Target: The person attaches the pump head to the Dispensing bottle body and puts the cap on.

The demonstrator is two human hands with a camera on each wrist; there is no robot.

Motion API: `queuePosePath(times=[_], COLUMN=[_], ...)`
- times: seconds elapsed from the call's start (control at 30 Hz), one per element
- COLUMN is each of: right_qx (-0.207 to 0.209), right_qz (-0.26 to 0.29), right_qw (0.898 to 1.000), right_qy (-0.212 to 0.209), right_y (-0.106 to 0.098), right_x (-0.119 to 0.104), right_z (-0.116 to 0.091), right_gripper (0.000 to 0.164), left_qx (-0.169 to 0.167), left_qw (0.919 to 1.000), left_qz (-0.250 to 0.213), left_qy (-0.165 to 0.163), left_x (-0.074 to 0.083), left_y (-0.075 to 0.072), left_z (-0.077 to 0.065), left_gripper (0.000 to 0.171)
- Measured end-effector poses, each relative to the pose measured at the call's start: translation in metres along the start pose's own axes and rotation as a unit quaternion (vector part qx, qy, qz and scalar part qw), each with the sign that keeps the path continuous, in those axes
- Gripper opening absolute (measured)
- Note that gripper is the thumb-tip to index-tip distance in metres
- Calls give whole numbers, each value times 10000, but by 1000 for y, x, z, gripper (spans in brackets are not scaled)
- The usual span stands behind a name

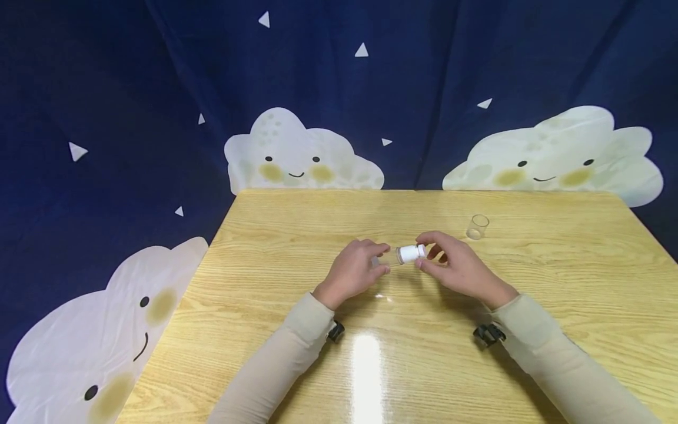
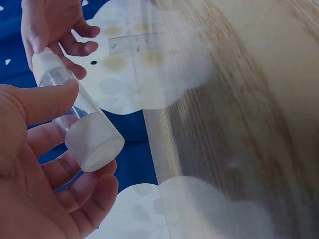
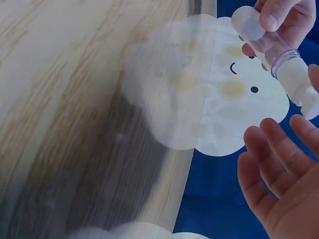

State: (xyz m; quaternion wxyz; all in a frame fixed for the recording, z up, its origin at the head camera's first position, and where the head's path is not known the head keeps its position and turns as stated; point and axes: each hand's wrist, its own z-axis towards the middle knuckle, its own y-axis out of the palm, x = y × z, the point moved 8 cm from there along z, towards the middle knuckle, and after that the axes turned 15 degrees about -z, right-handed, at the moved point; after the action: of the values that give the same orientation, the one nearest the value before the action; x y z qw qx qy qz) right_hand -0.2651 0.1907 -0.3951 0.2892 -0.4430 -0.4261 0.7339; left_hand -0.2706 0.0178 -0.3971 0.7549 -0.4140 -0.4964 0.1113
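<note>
A small pump bottle (image 1: 409,254) with a clear body, a white base and a white pump top is held sideways above the table. My left hand (image 1: 354,271) grips its clear body near the base, thumb on one side and fingers on the other. At the opposite end my right hand (image 1: 458,265) pinches the white pump top between thumb and index finger. The left wrist view shows the white base of the bottle (image 2: 94,142) facing the camera. In the right wrist view the other fingers (image 3: 274,149) of my right hand are loosely bent, apart from the bottle.
A clear cylindrical cap (image 1: 478,227) stands on the wooden table (image 1: 296,218), beyond my right hand. Behind the table hangs a dark blue curtain (image 1: 328,76) with white clouds. Dark wrist straps (image 1: 488,334) show below both hands.
</note>
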Motion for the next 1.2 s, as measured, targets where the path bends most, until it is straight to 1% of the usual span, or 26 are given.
queuePosePath(times=[0.13,0.3,0.4,0.5,0.7,0.77,1.0,1.13,1.2], right_qx=[285,700,789,726,295,209,173,202,160], right_qz=[6,-64,-74,-79,-124,-167,-210,-220,-224], right_qw=[9993,9950,9938,9948,9990,9994,9996,9995,9996], right_qy=[-261,-703,-779,-714,-318,-235,-105,-50,-27], right_y=[-1,-7,-8,-7,1,2,2,1,2], right_x=[-2,-10,-12,-11,-6,-6,-3,-2,-1], right_z=[0,-2,-2,-2,-2,-2,-1,-1,-1], right_gripper=[39,37,34,31,16,14,15,15,19], left_qx=[5,-21,-48,-38,11,0,97,116,120], left_qw=[10000,10000,10000,9999,10000,10000,9996,9997,9997], left_qz=[5,19,43,82,92,82,257,205,191], left_qy=[-16,-69,-74,-48,27,31,70,8,2], left_x=[0,0,0,0,0,0,0,0,0], left_y=[0,0,1,2,1,2,2,2,2], left_z=[0,0,0,0,-1,-1,-1,-1,-1], left_gripper=[42,42,42,42,42,42,43,44,44])
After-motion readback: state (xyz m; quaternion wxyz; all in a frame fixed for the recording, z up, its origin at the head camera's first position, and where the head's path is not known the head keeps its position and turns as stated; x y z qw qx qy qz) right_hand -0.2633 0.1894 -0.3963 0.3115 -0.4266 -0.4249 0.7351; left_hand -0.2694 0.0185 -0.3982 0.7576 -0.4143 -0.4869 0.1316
